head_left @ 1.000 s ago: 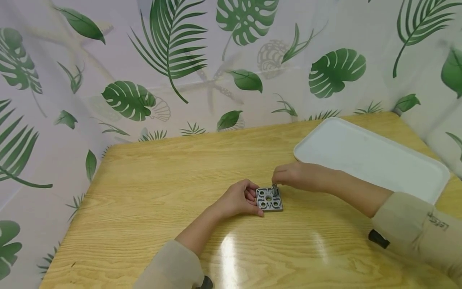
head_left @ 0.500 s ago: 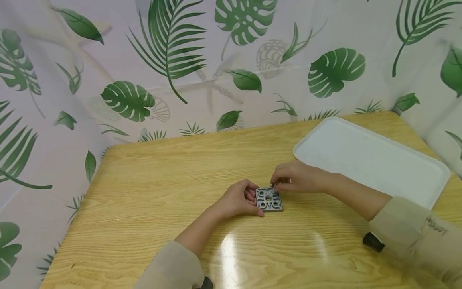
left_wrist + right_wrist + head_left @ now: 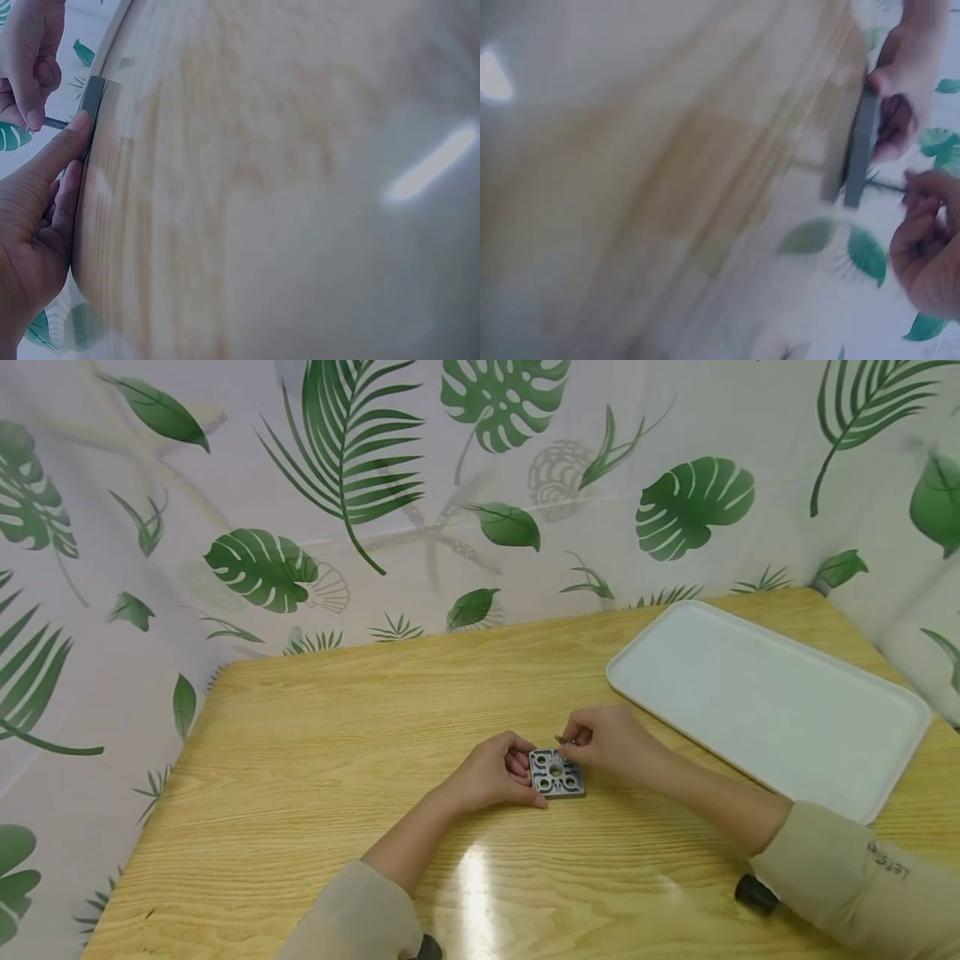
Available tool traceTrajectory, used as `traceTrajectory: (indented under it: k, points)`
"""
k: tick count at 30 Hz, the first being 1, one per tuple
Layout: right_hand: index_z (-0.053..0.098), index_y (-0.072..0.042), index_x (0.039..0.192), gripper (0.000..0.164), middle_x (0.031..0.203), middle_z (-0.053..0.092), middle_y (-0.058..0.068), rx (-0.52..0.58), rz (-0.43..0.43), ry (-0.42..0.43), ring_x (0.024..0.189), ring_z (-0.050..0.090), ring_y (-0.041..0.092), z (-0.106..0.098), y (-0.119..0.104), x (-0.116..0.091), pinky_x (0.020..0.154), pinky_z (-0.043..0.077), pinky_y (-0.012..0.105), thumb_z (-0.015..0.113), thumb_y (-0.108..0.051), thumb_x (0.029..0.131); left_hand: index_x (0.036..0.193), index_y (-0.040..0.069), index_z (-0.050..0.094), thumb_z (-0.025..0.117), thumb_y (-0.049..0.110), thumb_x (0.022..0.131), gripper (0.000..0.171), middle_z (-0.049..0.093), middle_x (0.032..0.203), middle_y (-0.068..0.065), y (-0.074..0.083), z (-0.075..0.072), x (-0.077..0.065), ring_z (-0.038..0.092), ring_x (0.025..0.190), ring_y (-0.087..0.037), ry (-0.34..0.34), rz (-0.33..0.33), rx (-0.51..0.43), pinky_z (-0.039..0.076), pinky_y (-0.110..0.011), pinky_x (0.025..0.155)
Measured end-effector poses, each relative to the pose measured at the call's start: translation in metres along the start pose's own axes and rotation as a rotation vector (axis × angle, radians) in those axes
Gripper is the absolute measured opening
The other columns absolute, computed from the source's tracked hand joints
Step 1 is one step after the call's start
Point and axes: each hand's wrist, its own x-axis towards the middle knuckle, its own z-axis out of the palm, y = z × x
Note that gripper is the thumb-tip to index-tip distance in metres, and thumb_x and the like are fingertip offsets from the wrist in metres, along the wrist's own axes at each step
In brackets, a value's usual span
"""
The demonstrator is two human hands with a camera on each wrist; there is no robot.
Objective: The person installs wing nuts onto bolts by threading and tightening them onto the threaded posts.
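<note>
In the head view a square grey metal plate (image 3: 556, 771) with several round holes lies on the table. My left hand (image 3: 495, 772) grips it by its left side, thumb at the near edge and fingers at the far edge. My right hand (image 3: 611, 739) pinches a small silvery metal piece (image 3: 561, 740) over the plate's far right corner. In the left wrist view, a thin rod (image 3: 56, 123) stands out from the face of the plate (image 3: 92, 101) to the right hand's fingertips. The fingers hide most of the small piece, so its exact kind is unclear.
A shallow white tray (image 3: 765, 693) lies at the back right of the wooden table (image 3: 360, 718), just beyond the right forearm. Behind the table hangs a leaf-printed cloth (image 3: 420, 527). Both sleeves have a black device at the wrist.
My right hand has turned about the small piece, its wrist and forearm swinging nearer to me. The left hand and the plate keep their place on the table.
</note>
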Motion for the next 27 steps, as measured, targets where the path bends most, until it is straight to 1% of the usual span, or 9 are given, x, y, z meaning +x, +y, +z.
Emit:
traceTrajectory:
  k: [4, 8, 9, 12, 16, 18, 22, 25, 27]
  points:
    - [0.066, -0.007, 0.076, 0.012, 0.071, 0.066, 0.001, -0.015, 0.138, 0.007, 0.062, 0.056, 0.009, 0.001, -0.010, -0.001, 0.054, 0.046, 0.022, 0.075, -0.014, 0.078, 0.121, 0.002, 0.053, 0.088, 0.010, 0.064, 0.067, 0.057, 0.097, -0.005, 0.006, -0.001, -0.003, 0.055, 0.082, -0.013, 0.000, -0.010, -0.013, 0.051, -0.020, 0.072]
    - [0.064, -0.006, 0.076, 0.017, 0.071, 0.066, 0.002, -0.073, 0.169, 0.001, 0.062, 0.055, 0.011, 0.002, -0.013, 0.000, 0.054, 0.045, 0.024, 0.077, -0.017, 0.077, 0.122, 0.002, 0.053, 0.088, 0.010, 0.064, 0.068, 0.057, 0.098, -0.006, 0.005, 0.000, -0.003, 0.055, 0.083, -0.014, -0.003, -0.009, -0.012, 0.051, -0.021, 0.073]
    - [0.064, -0.005, 0.077, 0.019, 0.071, 0.065, 0.002, -0.077, 0.178, -0.006, 0.061, 0.054, 0.011, 0.001, -0.014, 0.000, 0.054, 0.044, 0.024, 0.078, -0.018, 0.077, 0.122, 0.003, 0.053, 0.088, 0.011, 0.064, 0.068, 0.056, 0.098, -0.005, 0.000, 0.001, 0.000, 0.056, 0.083, -0.013, -0.004, -0.006, -0.011, 0.052, -0.021, 0.073]
    - [0.065, -0.001, 0.089, 0.029, 0.071, 0.062, 0.003, -0.048, 0.221, -0.050, 0.061, 0.053, 0.012, -0.001, -0.016, 0.000, 0.054, 0.043, 0.025, 0.080, -0.020, 0.074, 0.120, 0.004, 0.054, 0.089, 0.013, 0.063, 0.067, 0.056, 0.097, -0.004, -0.001, 0.000, 0.000, 0.056, 0.083, -0.013, -0.005, -0.003, -0.010, 0.052, -0.020, 0.073]
    - [0.058, 0.007, 0.112, 0.053, 0.072, 0.060, 0.003, 0.048, 0.213, -0.182, 0.062, 0.054, 0.012, -0.012, -0.008, -0.001, 0.055, 0.046, 0.025, 0.082, -0.019, 0.072, 0.120, 0.005, 0.054, 0.089, 0.013, 0.062, 0.068, 0.057, 0.096, -0.003, 0.000, 0.000, 0.001, 0.056, 0.082, -0.011, -0.001, -0.002, -0.014, 0.052, -0.020, 0.073]
    - [0.054, 0.008, 0.119, 0.059, 0.078, 0.060, 0.005, 0.118, 0.135, -0.267, 0.066, 0.055, 0.012, -0.022, 0.005, 0.002, 0.058, 0.048, 0.025, 0.081, -0.016, 0.073, 0.120, 0.005, 0.054, 0.089, 0.013, 0.062, 0.069, 0.057, 0.096, -0.003, 0.001, 0.000, 0.002, 0.056, 0.082, -0.011, 0.001, 0.001, -0.013, 0.052, -0.020, 0.074]
    - [0.052, 0.009, 0.123, 0.053, 0.092, 0.057, 0.010, 0.359, -0.024, -0.468, 0.077, 0.056, 0.013, -0.040, 0.040, 0.017, 0.065, 0.052, 0.025, 0.075, -0.004, 0.077, 0.120, 0.005, 0.054, 0.090, 0.014, 0.061, 0.070, 0.057, 0.096, -0.003, -0.001, 0.000, 0.002, 0.056, 0.082, -0.012, 0.006, -0.003, -0.006, 0.052, -0.021, 0.074]
    - [0.052, 0.009, 0.126, 0.051, 0.097, 0.058, 0.010, 0.528, -0.010, -0.640, 0.082, 0.058, 0.012, -0.041, 0.058, 0.033, 0.069, 0.054, 0.024, 0.072, -0.001, 0.080, 0.121, 0.005, 0.054, 0.090, 0.013, 0.061, 0.070, 0.057, 0.096, -0.003, -0.002, 0.000, 0.002, 0.056, 0.082, -0.012, 0.007, -0.007, -0.004, 0.052, -0.021, 0.073]
    - [0.052, 0.009, 0.126, 0.051, 0.096, 0.059, 0.009, 0.580, 0.026, -0.736, 0.082, 0.058, 0.012, -0.038, 0.064, 0.043, 0.071, 0.053, 0.023, 0.072, -0.001, 0.080, 0.120, 0.004, 0.054, 0.090, 0.013, 0.061, 0.070, 0.058, 0.096, -0.003, -0.002, 0.001, 0.001, 0.056, 0.082, -0.012, 0.007, -0.002, -0.006, 0.052, -0.021, 0.073]
